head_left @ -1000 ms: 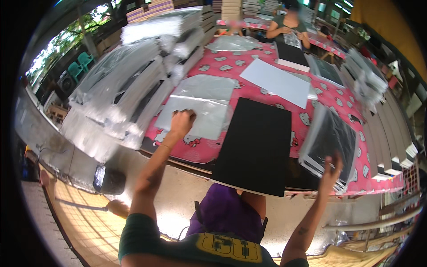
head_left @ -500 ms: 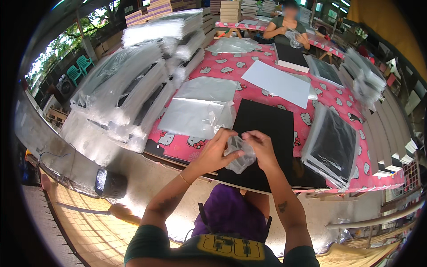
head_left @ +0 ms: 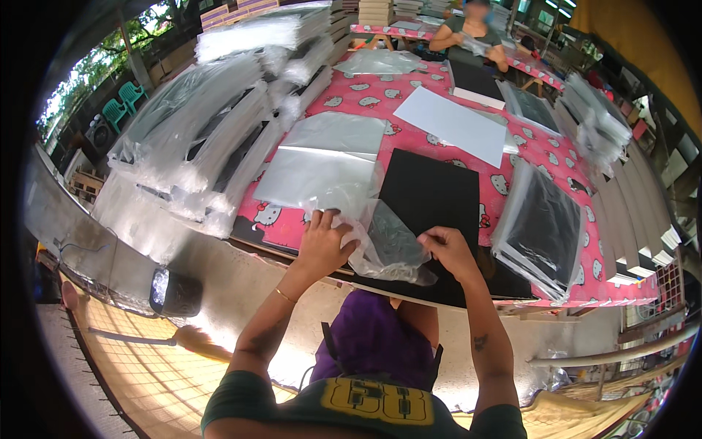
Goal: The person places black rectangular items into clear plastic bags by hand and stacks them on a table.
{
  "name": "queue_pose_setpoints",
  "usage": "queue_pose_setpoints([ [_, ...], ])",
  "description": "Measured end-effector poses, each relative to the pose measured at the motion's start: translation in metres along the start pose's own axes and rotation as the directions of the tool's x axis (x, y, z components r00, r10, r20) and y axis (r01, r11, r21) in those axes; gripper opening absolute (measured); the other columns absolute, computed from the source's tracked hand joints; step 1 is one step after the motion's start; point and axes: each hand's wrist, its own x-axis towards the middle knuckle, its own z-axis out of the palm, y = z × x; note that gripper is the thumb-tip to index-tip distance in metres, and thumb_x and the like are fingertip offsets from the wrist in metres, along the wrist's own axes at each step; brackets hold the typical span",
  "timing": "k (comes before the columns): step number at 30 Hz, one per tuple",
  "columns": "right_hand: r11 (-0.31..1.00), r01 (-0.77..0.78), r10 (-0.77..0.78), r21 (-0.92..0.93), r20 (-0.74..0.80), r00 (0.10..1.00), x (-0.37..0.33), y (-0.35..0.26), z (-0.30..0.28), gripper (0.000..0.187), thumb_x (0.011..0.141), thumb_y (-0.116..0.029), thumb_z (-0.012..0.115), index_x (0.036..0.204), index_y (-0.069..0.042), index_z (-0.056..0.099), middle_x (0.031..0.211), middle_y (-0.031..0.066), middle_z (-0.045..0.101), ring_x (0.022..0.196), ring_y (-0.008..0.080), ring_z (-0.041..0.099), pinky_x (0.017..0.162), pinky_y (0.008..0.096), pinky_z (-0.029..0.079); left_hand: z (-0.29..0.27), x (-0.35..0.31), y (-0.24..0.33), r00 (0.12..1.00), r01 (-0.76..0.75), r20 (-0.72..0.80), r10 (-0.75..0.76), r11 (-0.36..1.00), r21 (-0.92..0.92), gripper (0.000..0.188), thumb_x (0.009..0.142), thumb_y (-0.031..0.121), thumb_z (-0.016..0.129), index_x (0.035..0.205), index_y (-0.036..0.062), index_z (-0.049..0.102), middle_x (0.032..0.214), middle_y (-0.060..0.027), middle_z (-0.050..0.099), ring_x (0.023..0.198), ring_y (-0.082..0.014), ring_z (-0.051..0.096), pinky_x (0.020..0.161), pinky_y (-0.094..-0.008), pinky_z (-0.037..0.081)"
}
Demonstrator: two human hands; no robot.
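A clear plastic bag [head_left: 398, 238] is stretched between my two hands, crumpled on its left side and flatter in the middle. My left hand [head_left: 323, 245] is closed on the bag's bunched left part. With thumb and fingertips, my right hand [head_left: 447, 250] pinches its right edge. Beneath and beyond the bag lies a black board [head_left: 439, 183] near the table's front edge. Just past my left hand is a stack of clear plastic bags [head_left: 322, 164]. To the right of my right hand lies a pile of black boards in clear plastic [head_left: 541, 227].
The table [head_left: 351, 102] has a pink patterned cover. Tall plastic-wrapped stacks [head_left: 197, 124] stand on its left. A white sheet [head_left: 453, 124] lies beyond the black board. Pale board stacks [head_left: 636, 212] line the right. A co-worker [head_left: 472, 36] handles plastic at the far side.
My hands have moved apart, the left one leftward and the right one to the right and nearer. The bag, bunched between them before, is now spread wider and lower.
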Motion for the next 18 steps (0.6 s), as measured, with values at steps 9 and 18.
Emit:
queue_pose_setpoints([
  [9,0.885,0.364,-0.373,0.291,-0.027,0.927,0.016,-0.034,-0.007,0.025,0.091,-0.014,0.059,0.115,-0.006,0.060,0.098,0.0027,0.062,0.088,0.0111,0.059,0.078,0.0258,0.047,0.030,0.052,0.014,0.958,-0.232,0.053,0.283,0.869,-0.437,0.026,0.082,0.018,0.065,0.105,0.0053,0.061,0.106,-0.0190,0.057,0.101,-0.0352,0.053,0.084,-0.0454,0.042],
  [18,0.506,-0.109,-0.060,0.856,0.160,0.985,0.003,-0.027,-0.018,0.068,0.088,-0.055,0.054,0.137,-0.010,0.040,0.130,0.0103,0.052,0.122,0.0243,0.048,0.099,0.0496,0.038,-0.010,0.118,0.030,0.934,-0.344,-0.237,0.267,0.850,-0.399,0.023,0.087,0.020,0.063,0.087,-0.0009,0.054,0.076,-0.0160,0.052,0.068,-0.0353,0.052,0.063,-0.0411,0.042],
])
